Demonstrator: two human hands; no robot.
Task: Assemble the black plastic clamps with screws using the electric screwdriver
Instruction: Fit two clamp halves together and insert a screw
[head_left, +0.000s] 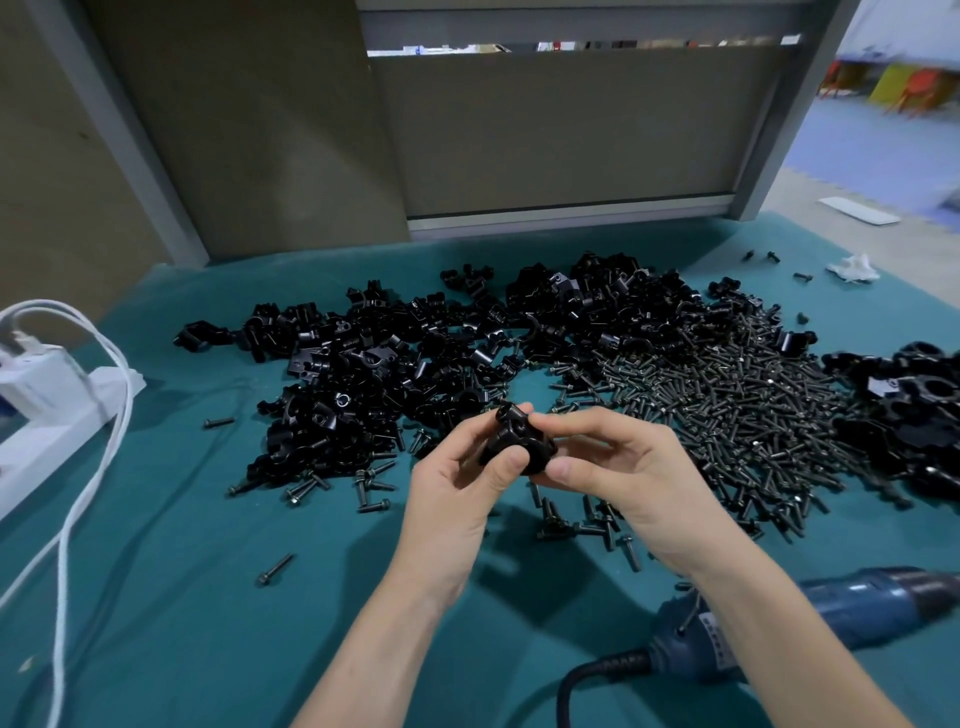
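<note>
Both hands hold one black plastic clamp (511, 439) above the green cloth (182, 597) at the centre. My left hand (457, 493) grips it from the left, thumb on its front. My right hand (623, 473) pinches it from the right with thumb and fingers. A big heap of black clamp parts (415, 358) lies behind the hands. A wide spread of dark screws (727, 415) lies to the right. The blue electric screwdriver (810, 618) lies on the cloth at the lower right, partly under my right forearm.
A white power strip (47, 410) with white cables (98, 467) sits at the left edge. More black clamps (904, 415) are piled at the far right. Loose screws (275, 569) are scattered near the hands. A grey partition (519, 145) stands behind the table.
</note>
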